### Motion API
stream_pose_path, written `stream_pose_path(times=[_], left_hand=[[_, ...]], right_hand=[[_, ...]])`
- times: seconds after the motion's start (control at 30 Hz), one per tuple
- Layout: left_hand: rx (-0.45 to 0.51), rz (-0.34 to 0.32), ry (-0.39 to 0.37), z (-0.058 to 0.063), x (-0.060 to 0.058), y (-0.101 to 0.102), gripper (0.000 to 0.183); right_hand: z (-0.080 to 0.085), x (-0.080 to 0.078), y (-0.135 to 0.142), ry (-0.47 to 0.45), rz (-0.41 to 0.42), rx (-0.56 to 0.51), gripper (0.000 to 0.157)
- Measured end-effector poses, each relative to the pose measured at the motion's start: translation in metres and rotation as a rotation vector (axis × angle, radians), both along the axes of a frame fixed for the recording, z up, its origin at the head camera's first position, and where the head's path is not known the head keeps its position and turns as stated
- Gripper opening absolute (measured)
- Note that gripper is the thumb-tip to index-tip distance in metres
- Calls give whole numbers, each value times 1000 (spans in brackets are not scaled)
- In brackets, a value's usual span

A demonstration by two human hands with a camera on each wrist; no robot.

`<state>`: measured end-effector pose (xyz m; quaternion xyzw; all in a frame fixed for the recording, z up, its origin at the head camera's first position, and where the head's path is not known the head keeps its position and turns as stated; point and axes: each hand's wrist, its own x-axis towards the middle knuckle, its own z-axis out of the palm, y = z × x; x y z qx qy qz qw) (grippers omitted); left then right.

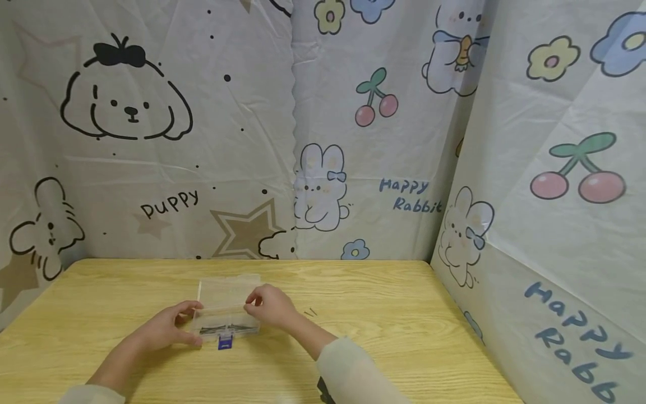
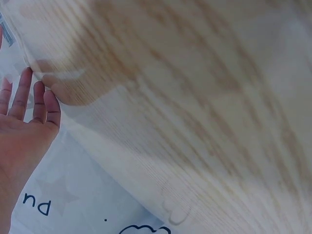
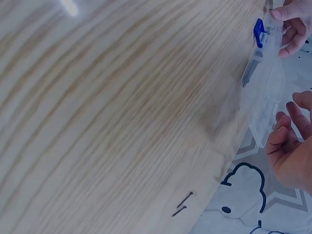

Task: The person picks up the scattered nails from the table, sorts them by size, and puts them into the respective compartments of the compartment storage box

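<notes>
A clear plastic storage box (image 1: 254,332) stands on the table with its lid (image 1: 229,290) raised at the back. Dark screws (image 1: 242,327) lie inside, in two groups along the front. A blue latch (image 1: 225,342) hangs at the middle of its front side. My left hand (image 1: 164,328) grips the box's left end, thumb at the front corner and fingers toward the back. At the right end, close over the rim, is my right hand (image 1: 274,306), its fingers loosely bent; nothing shows between them in the right wrist view.
Two loose dark screws (image 3: 183,204) lie side by side on the wooden table (image 1: 404,325), right of the box. Part of a black object (image 1: 324,390) shows beside the right sleeve. Printed cloth (image 1: 242,140) hangs behind the table and along its right side.
</notes>
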<state>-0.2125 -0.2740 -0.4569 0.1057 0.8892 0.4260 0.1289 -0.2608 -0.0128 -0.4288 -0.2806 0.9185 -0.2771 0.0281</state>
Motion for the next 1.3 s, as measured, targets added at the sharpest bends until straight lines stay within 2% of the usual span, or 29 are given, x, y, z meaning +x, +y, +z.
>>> stream_pose_path(times=[0.3,0.5,0.87,1.03,1.3], left_hand=[[-10,-3,6,-1,2,-1,79],[-23,4,7,-1,2,-2,80],[-29,7,7,0,2,0,81],[-25,-4,16,0,1,-1,81],[-17,-8,19,-1,-1,0,80]], right_hand=[[-1,-2,21,3,-8,-9,16],[-3,-5,38,14,-38,-7,15],[-5,-11,73,-43,-116,-70,16],[-5,-14,90,-39,-141,-78,16],[-15,-14,111,-51,-177,-89,14]])
